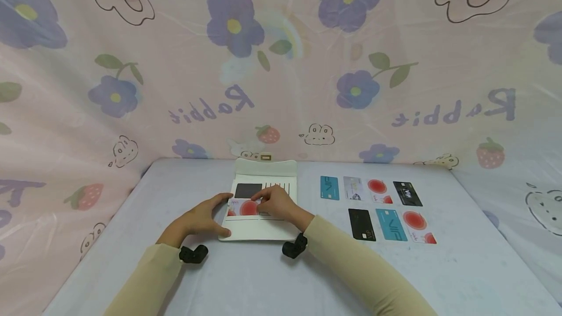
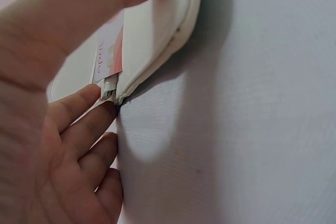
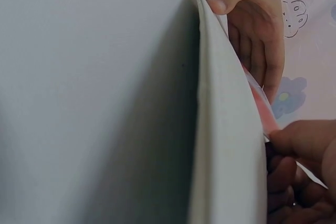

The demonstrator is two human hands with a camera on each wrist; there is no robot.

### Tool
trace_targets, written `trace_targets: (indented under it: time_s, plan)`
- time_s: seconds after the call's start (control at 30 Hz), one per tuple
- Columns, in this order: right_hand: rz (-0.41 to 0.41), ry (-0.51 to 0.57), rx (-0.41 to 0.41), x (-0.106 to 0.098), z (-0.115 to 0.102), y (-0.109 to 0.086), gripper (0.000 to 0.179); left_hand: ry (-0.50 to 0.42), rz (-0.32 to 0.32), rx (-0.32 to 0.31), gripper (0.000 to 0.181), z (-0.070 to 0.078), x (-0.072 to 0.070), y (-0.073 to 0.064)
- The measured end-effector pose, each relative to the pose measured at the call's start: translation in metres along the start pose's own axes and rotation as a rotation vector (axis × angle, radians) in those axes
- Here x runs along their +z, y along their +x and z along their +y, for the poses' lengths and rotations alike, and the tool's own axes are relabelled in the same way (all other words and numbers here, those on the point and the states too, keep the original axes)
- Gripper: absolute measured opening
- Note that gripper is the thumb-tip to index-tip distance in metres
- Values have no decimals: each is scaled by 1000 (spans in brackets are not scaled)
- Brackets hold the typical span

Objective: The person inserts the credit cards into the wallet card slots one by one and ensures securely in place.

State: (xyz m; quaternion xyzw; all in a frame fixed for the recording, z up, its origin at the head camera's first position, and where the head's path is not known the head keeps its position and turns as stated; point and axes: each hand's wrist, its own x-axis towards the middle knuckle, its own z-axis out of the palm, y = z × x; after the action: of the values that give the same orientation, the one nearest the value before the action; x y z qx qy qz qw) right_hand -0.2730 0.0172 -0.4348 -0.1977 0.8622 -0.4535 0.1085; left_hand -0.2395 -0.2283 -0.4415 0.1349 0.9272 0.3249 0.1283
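Observation:
A white wallet (image 1: 281, 231) lies spread on the table with its flap at the far side. Across its left half is a white card with a red circle (image 1: 248, 207). My right hand (image 1: 278, 204) pinches the right end of this card between thumb and fingers. At the wallet's left edge, my left hand (image 1: 199, 218) rests with thumb and fingers spread: the thumb presses on the near left corner, and fairly straight fingertips touch the edge farther up. In the left wrist view the card's end (image 2: 109, 51) shows at the wallet's edge, beside those fingertips.
Right of the wallet lie two rows of cards, among them a blue VIP card (image 1: 330, 187), a black card (image 1: 362, 224) and a red-circle card (image 1: 419, 227). The table (image 1: 246, 282) has a white cover. A patterned curtain (image 1: 298, 87) hangs behind it.

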Motion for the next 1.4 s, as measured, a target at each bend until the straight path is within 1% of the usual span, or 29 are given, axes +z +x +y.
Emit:
trace_targets:
  time_s: [0.23, 0.27, 0.63, 0.93, 1.17, 1.4]
  plan:
    - [-8, -26, 0, -1, 0, 0, 21, -6, -2, -1, 103, 1, 1, 0]
    - [-8, -25, 1, -1, 0, 0, 22, -10, -2, -8, 103, 1, 1, -1]
    - [-20, -12, 15, 0, 2, 2, 21, 6, -7, -10, 104, 2, 0, 0]
    - [-30, -20, -7, -1, 1, 1, 20, 5, -3, 9, 103, 0, 0, 0]
    - [-53, -28, -34, -3, 2, 0, 20, 11, 4, -2, 102, -2, 2, 3]
    - [-59, -32, -47, -3, 4, 1, 20, 8, 7, -4, 102, -1, 1, 1]
